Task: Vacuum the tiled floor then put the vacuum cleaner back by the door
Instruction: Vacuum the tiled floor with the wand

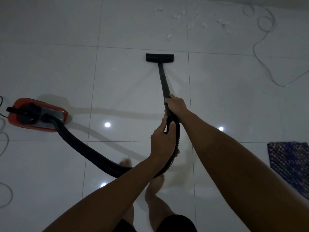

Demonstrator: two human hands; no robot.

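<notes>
Plenty of floor left to do from the look of it, so I'd call this early-to-mid vacuuming, and the put-it-back-by-the-door part hasn't begun (no door visible anywhere, can't tell where it is). Going left to right: the vacuum cleaner (37, 113) sits at the left edge of the frame on the tiled floor (55, 67), a red canister with a black top and a grey panel, a bit blurred. Its ribbed black hose (93, 156) loops down toward the lower middle and curls back up to the hands. The left hand (163, 140) has its fingers wrapped round the handle end where the hose joins, and the right hand (175, 104) sits just above it, fingers curled round the black wand (163, 77). So both hands have a firm hold, neither is loose. The wand runs up to the floor head (159, 57), flat on the tile in the upper middle. Beyond it, top of frame, white fluff scraps (192, 22) lie scattered, well apart from the head, not picked up yet. Further right a pale cord (260, 52) snakes about, and a patterned mat (291, 164) sits at the right edge
</notes>
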